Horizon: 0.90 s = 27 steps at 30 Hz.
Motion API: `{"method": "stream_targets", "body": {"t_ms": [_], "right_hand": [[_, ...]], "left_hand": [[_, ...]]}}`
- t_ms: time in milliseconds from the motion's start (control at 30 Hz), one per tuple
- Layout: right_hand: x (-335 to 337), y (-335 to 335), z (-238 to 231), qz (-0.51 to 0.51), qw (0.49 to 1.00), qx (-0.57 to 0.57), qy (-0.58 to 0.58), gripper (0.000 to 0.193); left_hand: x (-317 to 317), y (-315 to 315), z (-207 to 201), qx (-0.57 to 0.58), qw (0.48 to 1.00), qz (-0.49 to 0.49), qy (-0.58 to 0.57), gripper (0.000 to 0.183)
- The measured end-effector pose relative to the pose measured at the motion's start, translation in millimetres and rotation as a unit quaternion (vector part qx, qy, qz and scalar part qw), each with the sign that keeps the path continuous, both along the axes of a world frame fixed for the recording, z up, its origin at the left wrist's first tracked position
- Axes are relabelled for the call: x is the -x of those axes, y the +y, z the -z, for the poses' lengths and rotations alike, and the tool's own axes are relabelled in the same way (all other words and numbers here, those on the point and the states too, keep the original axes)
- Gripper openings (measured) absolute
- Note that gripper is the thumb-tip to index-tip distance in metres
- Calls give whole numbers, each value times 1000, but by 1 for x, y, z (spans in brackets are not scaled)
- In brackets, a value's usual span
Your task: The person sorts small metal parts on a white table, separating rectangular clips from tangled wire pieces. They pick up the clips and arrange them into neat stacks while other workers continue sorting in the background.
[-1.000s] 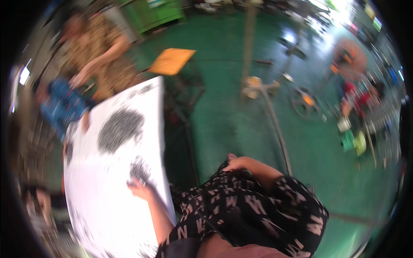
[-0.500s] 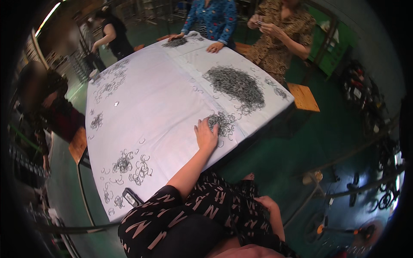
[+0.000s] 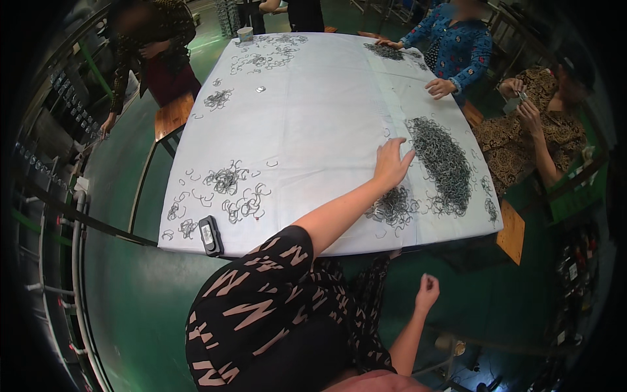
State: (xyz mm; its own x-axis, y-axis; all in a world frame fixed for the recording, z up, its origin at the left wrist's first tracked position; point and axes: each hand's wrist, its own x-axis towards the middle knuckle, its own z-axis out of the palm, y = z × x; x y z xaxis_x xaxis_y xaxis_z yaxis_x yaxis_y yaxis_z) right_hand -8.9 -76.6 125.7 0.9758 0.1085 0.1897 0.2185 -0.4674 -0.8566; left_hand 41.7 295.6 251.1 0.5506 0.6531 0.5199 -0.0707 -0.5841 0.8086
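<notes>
My left hand (image 3: 394, 163) reaches over the white-covered table (image 3: 326, 130), fingers apart and nothing visible in them. Its fingertips are beside the left edge of a large pile of small dark C-shaped metal rings (image 3: 441, 166). Under my left forearm and wrist a smaller pile of the same rings (image 3: 393, 206) is partly hidden. My right hand (image 3: 428, 294) is raised off the table's near side, above the green floor. Its fingers are curled together, and whatever they may hold is too small to make out.
Loose rings (image 3: 225, 181) lie at the near left, beside a black device (image 3: 210, 235). More rings (image 3: 261, 59) and a cup (image 3: 245, 34) are at the far left. Co-workers stand around; one in blue (image 3: 457, 46) rests hands on the table. Wooden stools (image 3: 511, 232) flank it.
The view has turned. My left hand has lifted from the smaller pile and moved farther out, to the large pile's edge. My right hand has risen from my lap and curled.
</notes>
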Motion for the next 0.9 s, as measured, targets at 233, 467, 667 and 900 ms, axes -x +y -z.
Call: {"method": "stream_targets", "body": {"t_ms": [233, 467, 667, 900], "right_hand": [[-55, 118, -71, -26, 980, 105, -165, 29], [-54, 113, -43, -5, 975, 81, -205, 25], [-44, 109, -63, 10, 962, 151, -229, 25], [11, 198, -84, -245, 905, 245, -245, 51]], "left_hand": [[-48, 123, -4, 75, 995, -47, 51, 47], [85, 413, 87, -48, 883, -347, 311, 48], [172, 533, 129, -39, 857, -326, 398, 109], [124, 518, 108, -105, 794, -326, 501, 58]]}}
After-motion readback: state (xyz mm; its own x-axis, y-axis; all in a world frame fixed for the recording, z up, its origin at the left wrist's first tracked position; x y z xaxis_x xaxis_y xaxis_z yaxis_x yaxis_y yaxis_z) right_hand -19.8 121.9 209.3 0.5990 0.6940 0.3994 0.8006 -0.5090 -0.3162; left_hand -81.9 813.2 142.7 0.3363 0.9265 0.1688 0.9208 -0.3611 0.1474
